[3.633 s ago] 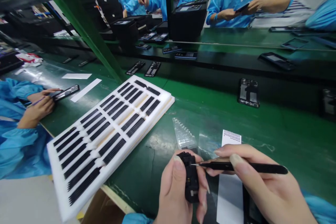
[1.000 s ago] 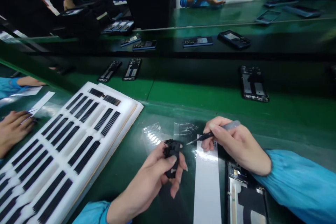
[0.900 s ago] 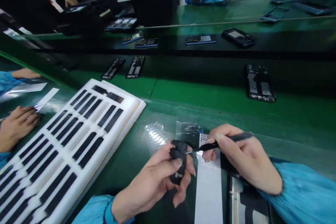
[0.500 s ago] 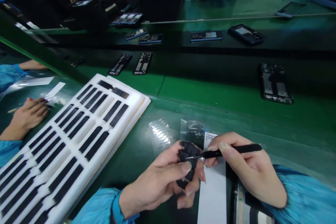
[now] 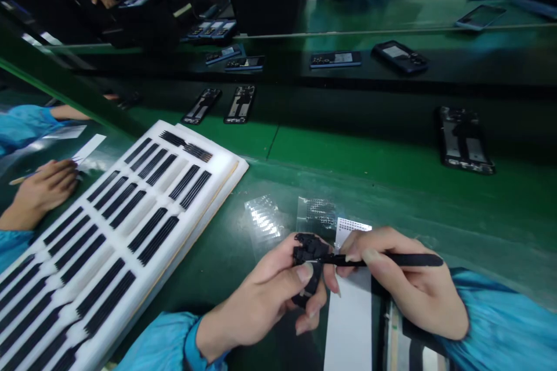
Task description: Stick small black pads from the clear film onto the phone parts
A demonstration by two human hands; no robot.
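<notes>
My left hand (image 5: 270,295) holds a small black part (image 5: 310,249) between thumb and fingers, above the green work surface. In my right hand (image 5: 402,278) are black tweezers (image 5: 413,259), held nearly level, their tip over the upper face of the part. Whether the tip grips anything is too small to tell. Beneath both hands lies a long white strip sheet (image 5: 350,324) with rows of small dark dots at its top. Two clear plastic sheets, one shiny (image 5: 264,217) and one with dark marks (image 5: 319,211), lie just beyond my hands.
A white foam tray (image 5: 178,249) with black strips fills the left. Another person's hand (image 5: 47,185) works beyond it. Phone frames (image 5: 465,139) lie on the green belt, with more phones (image 5: 335,59) on the shelf above. A partly hidden device (image 5: 402,342) sits below my right hand.
My right hand has shifted slightly down, and the tweezers lie more level across the black part. The phone frames on the belt have moved slightly right. My left hand keeps its hold.
</notes>
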